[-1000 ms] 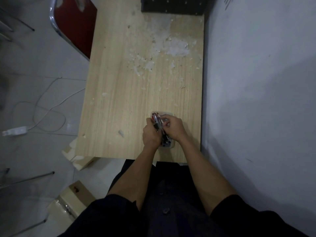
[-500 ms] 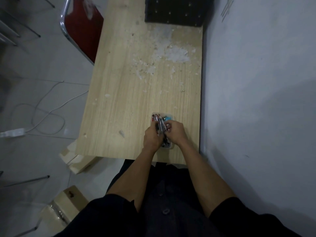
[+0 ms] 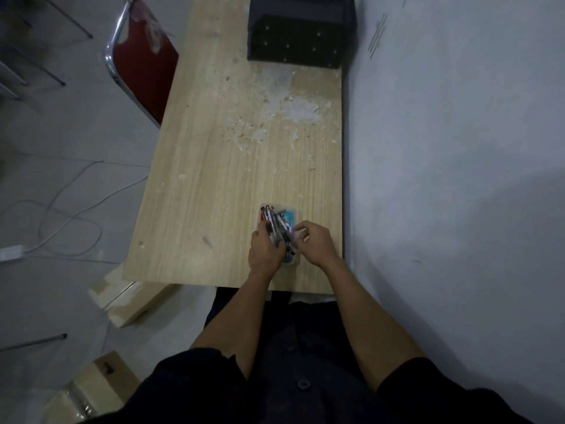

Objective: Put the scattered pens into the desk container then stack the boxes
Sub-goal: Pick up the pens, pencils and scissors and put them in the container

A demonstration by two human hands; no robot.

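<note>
A small clear container (image 3: 292, 207) lies on the wooden desk (image 3: 214, 194) near its front right corner. A bundle of several pens (image 3: 275, 223) points away from me over the container, red and dark barrels showing, with something blue beside them inside it. My left hand (image 3: 263, 251) is closed around the bundle's near end. My right hand (image 3: 315, 241) is just right of the pens, its fingertips pinching at the bundle's near end. The container's near half is hidden under both hands.
A black box (image 3: 298, 35) stands at the desk's far end against the grey wall (image 3: 458, 148). White debris (image 3: 287, 108) is scattered mid-desk. A red chair (image 3: 143, 56) stands at the left. Cardboard boxes (image 3: 128, 301) and a cable (image 3: 67, 221) lie on the floor.
My right hand has slid right, off the pens, uncovering more of the container and the blue item. The left hand keeps hold of the bundle. The camera tilted, showing more of the black box.
</note>
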